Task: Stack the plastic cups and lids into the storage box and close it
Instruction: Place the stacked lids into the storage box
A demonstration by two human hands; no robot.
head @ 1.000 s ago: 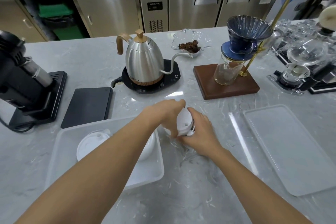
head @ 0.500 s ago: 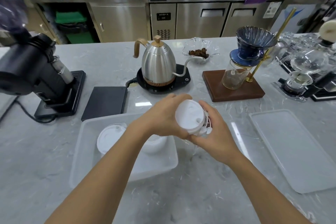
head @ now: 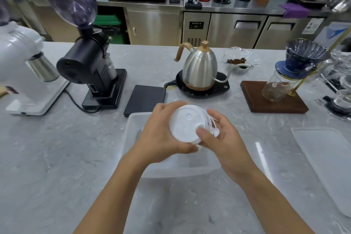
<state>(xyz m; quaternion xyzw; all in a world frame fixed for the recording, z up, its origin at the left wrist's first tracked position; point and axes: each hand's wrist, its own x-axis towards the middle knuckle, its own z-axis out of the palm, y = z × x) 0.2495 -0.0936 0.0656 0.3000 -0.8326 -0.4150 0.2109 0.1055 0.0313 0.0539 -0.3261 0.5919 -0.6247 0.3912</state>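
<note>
Both hands hold a stack of white plastic lids point(head: 187, 122) above the translucent storage box point(head: 131, 135) in the middle of the counter. My left hand point(head: 161, 135) cups the stack from the left and below. My right hand point(head: 218, 138) grips its right side, thumb pressed on the top lid. The top lid faces me and shows its sip hole. My hands and arms hide most of the box's inside. The box's flat translucent cover point(head: 326, 165) lies on the counter at the right.
A black scale point(head: 145, 99) sits just behind the box. Behind stand a steel kettle point(head: 201, 68) on its base, a black grinder point(head: 91, 62), a white grinder point(head: 22, 66) and a pour-over stand point(head: 273, 97). Glassware crowds the far right edge.
Both hands lifted the lid stack from beside the box's right edge up and left over the box, tilting its top toward me. The view shifted left and up.
</note>
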